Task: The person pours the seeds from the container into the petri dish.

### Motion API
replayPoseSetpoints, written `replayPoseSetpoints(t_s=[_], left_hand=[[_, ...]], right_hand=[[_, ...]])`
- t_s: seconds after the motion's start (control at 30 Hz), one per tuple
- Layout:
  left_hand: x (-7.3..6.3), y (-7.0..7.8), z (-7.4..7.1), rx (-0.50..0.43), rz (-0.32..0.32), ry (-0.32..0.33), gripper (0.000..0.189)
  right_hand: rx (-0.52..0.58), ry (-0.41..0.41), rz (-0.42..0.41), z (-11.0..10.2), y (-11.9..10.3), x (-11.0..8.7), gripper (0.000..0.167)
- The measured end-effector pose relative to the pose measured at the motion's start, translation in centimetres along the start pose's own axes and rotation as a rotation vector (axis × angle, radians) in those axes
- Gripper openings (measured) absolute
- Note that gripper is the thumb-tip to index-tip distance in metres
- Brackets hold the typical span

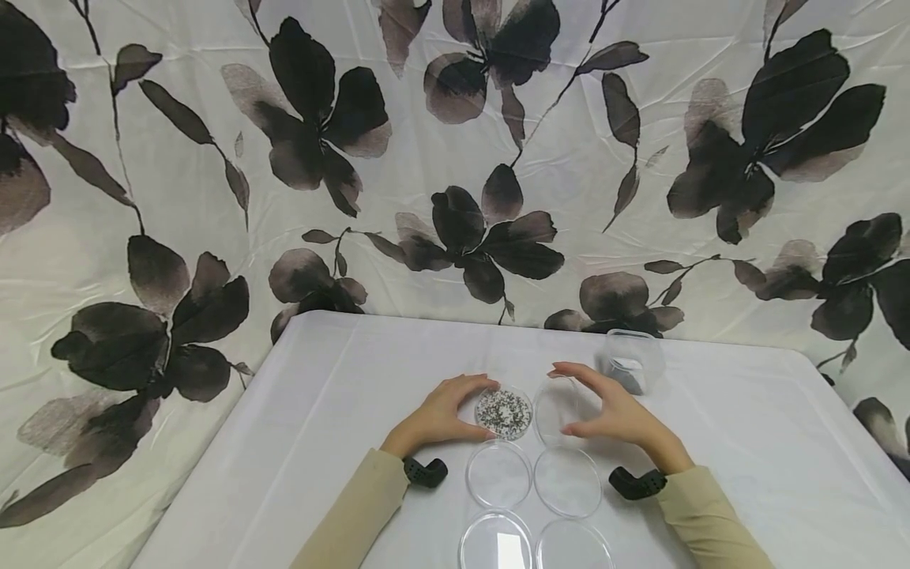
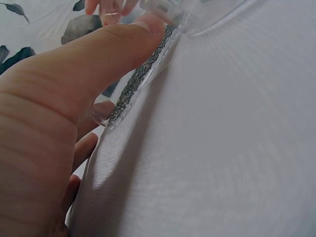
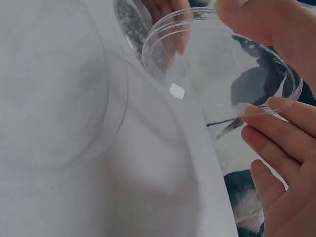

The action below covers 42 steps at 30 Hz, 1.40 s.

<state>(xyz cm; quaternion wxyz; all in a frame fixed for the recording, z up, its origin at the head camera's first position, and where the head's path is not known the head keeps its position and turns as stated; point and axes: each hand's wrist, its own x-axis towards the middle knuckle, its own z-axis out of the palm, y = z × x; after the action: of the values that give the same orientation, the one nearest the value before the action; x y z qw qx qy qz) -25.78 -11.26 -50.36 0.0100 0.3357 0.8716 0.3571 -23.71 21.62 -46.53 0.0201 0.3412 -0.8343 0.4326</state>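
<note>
My left hand (image 1: 442,412) holds a clear round petri dish of small dark seeds (image 1: 504,412) by its rim, thumb at the near side and fingers at the far side. In the left wrist view the seeds (image 2: 140,76) form a dark speckled layer along the dish, close over the white table. My right hand (image 1: 620,412) pinches a clear petri dish part (image 1: 557,411) between thumb and fingertips. It is tilted up beside the seed dish, and the right wrist view shows only clear plastic (image 3: 212,64) with the background visible through it.
Several clear petri dish pieces (image 1: 499,476) lie in two columns on the white table (image 1: 341,379), nearer me. A clear plastic tub (image 1: 650,356) with something grey inside stands at the back right, behind my right hand. A flowered cloth (image 1: 455,142) hangs behind the table.
</note>
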Motion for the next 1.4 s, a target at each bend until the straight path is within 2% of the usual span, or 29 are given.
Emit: replayPoseSetpoints(t_s=[0.23, 0.47, 0.8, 0.93, 1.2, 1.3, 1.4], left_hand=[[0.0, -0.3, 0.2, 0.012, -0.009, -0.007, 0.079], [0.2, -0.2, 0.2, 0.017, -0.04, -0.012, 0.09], [0.1, -0.3, 0.1, 0.023, -0.036, -0.01, 0.088], [0.1, -0.1, 0.1, 0.026, -0.058, -0.024, 0.089], [0.0, 0.1, 0.1, 0.007, -0.129, -0.046, 0.113], [0.0, 0.2, 0.1, 0.01, -0.131, -0.046, 0.114], [0.0, 0.3, 0.1, 0.003, -0.103, -0.043, 0.113]], right_hand=[[0.06, 0.027, -0.029, 0.8, -0.6, 1.3, 0.087], [0.121, 0.021, -0.051, 0.9, -3.9, 2.5, 0.081], [0.129, -0.025, -0.015, 2.8, -1.6, 4.3, 0.088], [0.093, -0.058, -0.01, 3.6, -1.6, 5.0, 0.087], [-0.002, -0.137, -0.001, 4.8, -2.6, 6.0, 0.086], [-0.027, -0.164, -0.019, 5.2, -2.9, 6.3, 0.083], [-0.062, -0.185, -0.029, 5.5, -2.9, 6.3, 0.082]])
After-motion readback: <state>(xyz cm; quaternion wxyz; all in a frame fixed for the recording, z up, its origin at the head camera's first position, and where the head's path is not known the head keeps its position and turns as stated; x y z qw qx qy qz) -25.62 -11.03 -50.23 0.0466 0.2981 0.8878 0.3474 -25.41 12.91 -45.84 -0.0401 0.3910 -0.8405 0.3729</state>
